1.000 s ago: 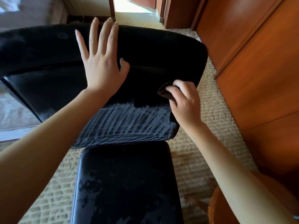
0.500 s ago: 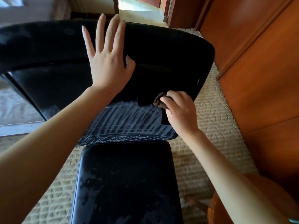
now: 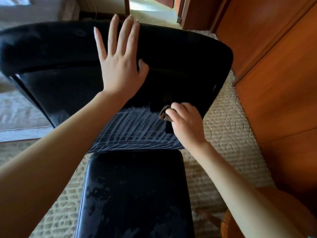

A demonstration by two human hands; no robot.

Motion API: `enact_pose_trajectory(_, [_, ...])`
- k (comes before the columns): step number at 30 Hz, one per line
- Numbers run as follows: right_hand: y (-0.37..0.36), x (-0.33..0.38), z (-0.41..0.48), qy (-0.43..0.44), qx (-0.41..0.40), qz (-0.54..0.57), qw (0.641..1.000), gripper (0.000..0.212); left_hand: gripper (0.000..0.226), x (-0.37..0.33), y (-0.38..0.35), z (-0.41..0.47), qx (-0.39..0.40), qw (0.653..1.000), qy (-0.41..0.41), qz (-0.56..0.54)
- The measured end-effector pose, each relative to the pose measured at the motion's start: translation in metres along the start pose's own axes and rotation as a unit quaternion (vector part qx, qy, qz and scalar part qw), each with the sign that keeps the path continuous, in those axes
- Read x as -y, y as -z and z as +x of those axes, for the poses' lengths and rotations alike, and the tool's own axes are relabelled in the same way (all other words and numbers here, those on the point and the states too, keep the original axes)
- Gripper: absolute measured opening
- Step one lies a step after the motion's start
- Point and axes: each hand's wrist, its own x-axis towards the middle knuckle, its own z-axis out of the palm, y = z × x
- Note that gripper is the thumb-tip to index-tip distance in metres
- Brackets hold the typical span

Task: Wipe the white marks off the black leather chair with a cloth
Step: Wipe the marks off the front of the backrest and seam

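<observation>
The white marks (image 3: 137,129) cover the lower part of the black leather chair (image 3: 180,66) back, a bunch of chalky streaks fanning across it just above the seat (image 3: 135,194). The upper part of the back looks clean and shiny. I've got my right hand (image 3: 187,122) bunched around a dark brown cloth (image 3: 165,114), pressed on the leather right at the top right edge of the streaks. My left hand (image 3: 120,62) is flat on the backrest higher up, fingers spread wide, holding nothing. Beige patterned carpet (image 3: 231,143) under the chair, wooden panels (image 3: 274,66) off to my right.
</observation>
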Motion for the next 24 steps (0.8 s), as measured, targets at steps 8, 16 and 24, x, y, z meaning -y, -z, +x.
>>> enact_pose_trajectory(8, [-0.023, 0.019, -0.044, 0.031, 0.114, 0.011, 0.993, 0.026, 0.066, 0.003, 0.0, -0.001, -0.001, 1.0, -0.007, 0.005])
enact_pose_trajectory(16, [-0.016, 0.022, 0.002, 0.016, 0.011, 0.004, 1.0, 0.038, 0.067, 0.002, -0.001, 0.0, 0.0, 1.0, -0.005, 0.01])
enact_pose_trajectory(24, [-0.027, 0.033, -0.024, 0.081, 0.1, 0.013, 0.992, 0.029, 0.067, 0.003, 0.0, -0.001, 0.003, 1.0, -0.009, 0.006])
